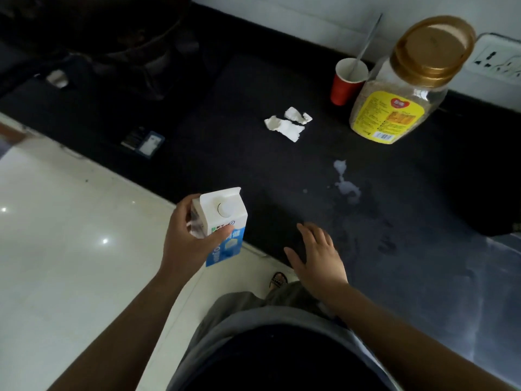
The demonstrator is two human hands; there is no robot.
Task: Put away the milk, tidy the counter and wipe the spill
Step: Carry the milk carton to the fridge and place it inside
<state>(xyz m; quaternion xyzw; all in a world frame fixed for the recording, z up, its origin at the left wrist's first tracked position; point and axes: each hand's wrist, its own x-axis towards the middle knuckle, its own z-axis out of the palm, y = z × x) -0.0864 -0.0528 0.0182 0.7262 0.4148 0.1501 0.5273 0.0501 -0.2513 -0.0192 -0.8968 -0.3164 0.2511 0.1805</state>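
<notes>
Milk carton [222, 221] sits upright in the left hand [186, 238], gripped just off the worktop's [253, 165] front edge. The right hand [318, 258] lies open, fingers spread, at that edge. Beyond it, spilled milk [345, 183]; toward the back edge, crumpled paper [287, 124], a red cup [348, 80], a jar [406, 88].

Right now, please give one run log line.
left hand: holds milk carton | right hand: open, empty | spill: unwiped

Cup [346, 83] left of jar [400, 91], torn paper [287, 124] further left, spill [345, 183] before jar on counter [253, 165]
</notes>
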